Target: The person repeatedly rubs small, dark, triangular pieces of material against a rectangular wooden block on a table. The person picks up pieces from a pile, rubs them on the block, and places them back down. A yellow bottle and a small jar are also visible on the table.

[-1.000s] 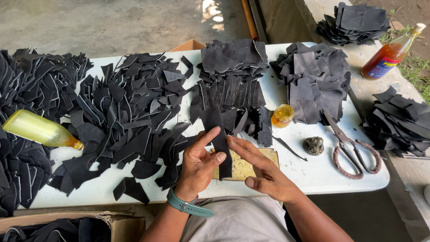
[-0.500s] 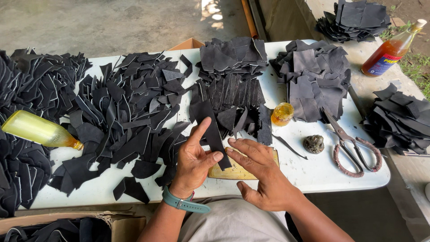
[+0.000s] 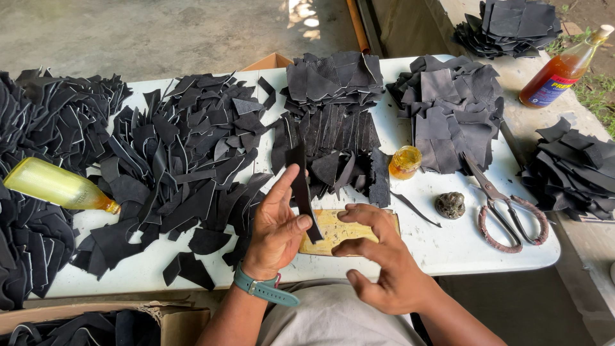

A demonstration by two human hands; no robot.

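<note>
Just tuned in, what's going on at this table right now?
A person sits at a white table heaped with black leather scraps. Their left hand holds a narrow black leather strip upright between thumb and fingers. Their right hand hovers open over a yellowish glue-stained board. Rusty scissors lie untouched at right.

A white table [image 3: 448,253] stands on sunlit bare concrete floor [image 3: 160,32].

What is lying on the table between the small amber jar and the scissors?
In the head view, a small dark lumpy stone-like object sits on the white table between the amber jar and the scissors.
</note>
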